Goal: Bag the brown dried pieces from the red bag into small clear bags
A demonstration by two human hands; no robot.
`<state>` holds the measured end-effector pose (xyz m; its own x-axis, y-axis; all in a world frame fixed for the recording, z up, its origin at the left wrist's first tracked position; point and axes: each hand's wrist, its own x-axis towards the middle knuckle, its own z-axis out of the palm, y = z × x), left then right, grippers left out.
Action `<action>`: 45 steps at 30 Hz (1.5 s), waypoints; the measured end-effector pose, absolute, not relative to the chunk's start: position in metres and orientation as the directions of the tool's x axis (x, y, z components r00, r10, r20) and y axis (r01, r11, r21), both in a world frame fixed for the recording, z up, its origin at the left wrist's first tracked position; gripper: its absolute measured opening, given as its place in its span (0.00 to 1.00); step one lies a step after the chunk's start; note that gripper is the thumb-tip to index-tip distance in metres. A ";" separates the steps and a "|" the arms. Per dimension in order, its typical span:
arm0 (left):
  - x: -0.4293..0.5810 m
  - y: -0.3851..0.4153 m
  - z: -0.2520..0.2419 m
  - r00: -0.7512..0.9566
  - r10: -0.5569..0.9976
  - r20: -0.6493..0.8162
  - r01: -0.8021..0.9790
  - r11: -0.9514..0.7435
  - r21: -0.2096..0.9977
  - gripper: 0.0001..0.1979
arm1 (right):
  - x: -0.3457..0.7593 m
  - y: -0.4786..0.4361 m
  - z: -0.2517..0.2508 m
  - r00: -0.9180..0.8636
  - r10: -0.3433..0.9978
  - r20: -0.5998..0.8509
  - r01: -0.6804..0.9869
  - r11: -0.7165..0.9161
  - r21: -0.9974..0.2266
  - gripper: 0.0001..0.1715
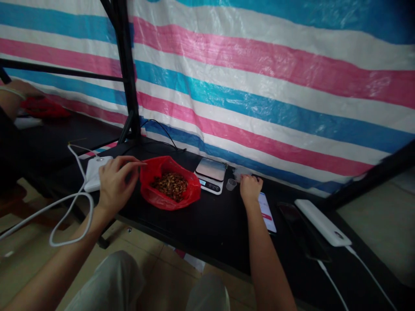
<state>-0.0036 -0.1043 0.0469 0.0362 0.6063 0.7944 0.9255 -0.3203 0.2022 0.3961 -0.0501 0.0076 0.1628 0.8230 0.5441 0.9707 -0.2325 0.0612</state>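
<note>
A red plastic bag [152,201] stands open on the black table, with brown seed-like pieces [171,185] inside. My left hand [118,181] is at the bag's left edge, its fingers bent and pressed together near the rim; whether they pinch the plastic is too small to tell. Right of the bag lies a white digital scale [210,172] with a lit display. Beside the scale is a small clear cup [231,185]. My right hand [251,188] is closed near some clear plastic pieces [240,172], and its fingertips are hidden. A lit phone [266,214] lies by my right wrist.
A white device with a cable [94,172] sits behind my left hand. At the right lie a dark phone [300,229] and a white power bank [322,222], both cabled. Another person's hand [26,88] is near a red bag [45,107] at the far left. Striped sheeting hangs behind.
</note>
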 end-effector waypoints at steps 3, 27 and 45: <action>0.039 -0.134 0.057 -0.027 0.492 0.870 0.772 -0.543 0.331 0.09 | 0.391 -0.056 0.022 0.250 0.694 0.675 0.967 -0.213 -0.139 0.19; 0.209 -0.033 0.019 0.335 0.734 0.590 0.705 -0.611 0.360 0.13 | 0.312 -0.052 0.020 0.297 0.857 0.421 0.293 0.338 -0.894 0.20; 0.206 -0.033 0.008 0.406 0.784 0.469 0.586 -0.617 0.525 0.16 | 0.349 -0.048 0.020 0.088 0.891 0.445 0.362 0.387 -0.848 0.11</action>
<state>0.2060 -0.0330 0.0080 0.4060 0.7844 0.4689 0.5860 -0.6172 0.5251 0.3489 -0.0476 0.0205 0.0880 0.8913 0.4448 0.3615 0.3875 -0.8480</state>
